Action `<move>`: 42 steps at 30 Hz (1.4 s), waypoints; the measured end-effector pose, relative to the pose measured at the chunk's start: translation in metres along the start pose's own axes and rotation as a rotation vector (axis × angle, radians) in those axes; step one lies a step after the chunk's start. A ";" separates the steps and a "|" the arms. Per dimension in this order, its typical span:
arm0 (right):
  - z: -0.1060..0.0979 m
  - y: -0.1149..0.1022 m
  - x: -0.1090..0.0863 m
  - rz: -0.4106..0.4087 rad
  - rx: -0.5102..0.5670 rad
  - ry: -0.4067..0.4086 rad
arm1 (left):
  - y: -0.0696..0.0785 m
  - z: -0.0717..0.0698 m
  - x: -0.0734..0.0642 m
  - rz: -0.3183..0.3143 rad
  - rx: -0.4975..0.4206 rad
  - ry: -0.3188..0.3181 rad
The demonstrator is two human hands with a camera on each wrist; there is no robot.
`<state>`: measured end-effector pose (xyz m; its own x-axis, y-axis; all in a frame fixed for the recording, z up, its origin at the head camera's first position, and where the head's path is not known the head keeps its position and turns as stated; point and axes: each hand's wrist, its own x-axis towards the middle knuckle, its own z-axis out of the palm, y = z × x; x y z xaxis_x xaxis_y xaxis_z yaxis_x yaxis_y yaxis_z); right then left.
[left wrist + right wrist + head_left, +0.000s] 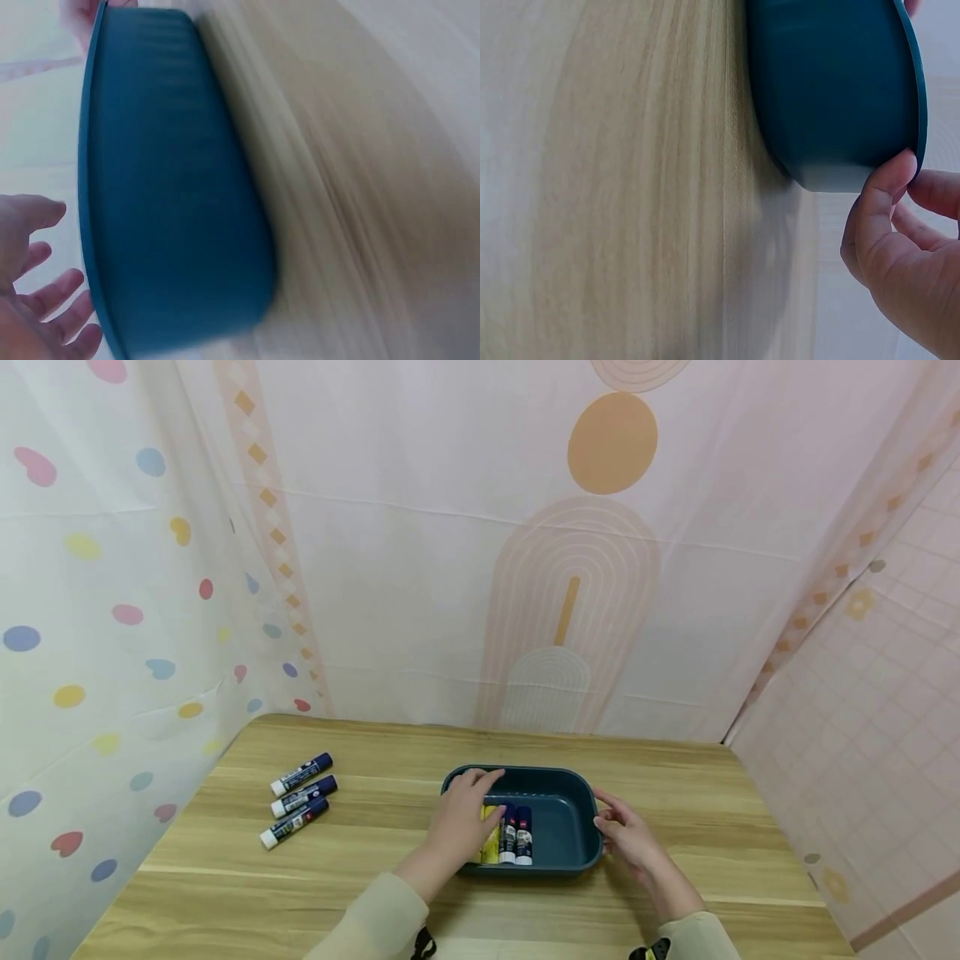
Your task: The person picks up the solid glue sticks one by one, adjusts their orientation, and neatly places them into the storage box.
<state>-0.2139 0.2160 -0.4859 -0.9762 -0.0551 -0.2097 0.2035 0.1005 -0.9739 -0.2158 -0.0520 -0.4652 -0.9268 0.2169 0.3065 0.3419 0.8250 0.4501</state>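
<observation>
A dark teal plastic bin (pixel 561 835) sits on the table, its outer wall (pixel 161 180) filling much of the left wrist view. Inside lie two glue sticks (pixel 523 839) with dark blue caps and white ends, beside yellow items (pixel 491 848) partly covered by my left hand (pixel 459 818). That hand hovers over the bin's left end with its fingers spread and nothing in them. At the right end, my right hand (pixel 628 839) pinches the rim between thumb and fingers, as the right wrist view also shows.
Three more glue sticks (pixel 303 797) lie slanted side by side on the left of the wooden table (pixel 360 893). A patterned curtain (pixel 397 610) hangs behind the table's far edge, and others hang along both sides.
</observation>
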 end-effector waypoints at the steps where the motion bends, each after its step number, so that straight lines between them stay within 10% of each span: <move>1: 0.000 0.000 0.000 0.000 0.000 0.000 | -0.004 -0.003 -0.001 -0.005 -0.016 0.004; 11: -0.002 0.002 0.000 0.005 0.014 -0.006 | -0.071 -0.032 -0.019 -0.006 -0.032 0.183; 27: -0.002 0.000 0.000 0.017 0.008 -0.027 | -0.183 -0.075 -0.075 -0.117 0.281 0.111; 42: -0.002 0.001 0.001 0.016 -0.016 -0.033 | -0.211 -0.090 -0.087 -0.171 0.372 0.044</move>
<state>-0.2152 0.2184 -0.4868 -0.9698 -0.0862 -0.2282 0.2175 0.1179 -0.9689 -0.1935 -0.2918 -0.5108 -0.9552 0.0449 0.2926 0.0971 0.9813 0.1664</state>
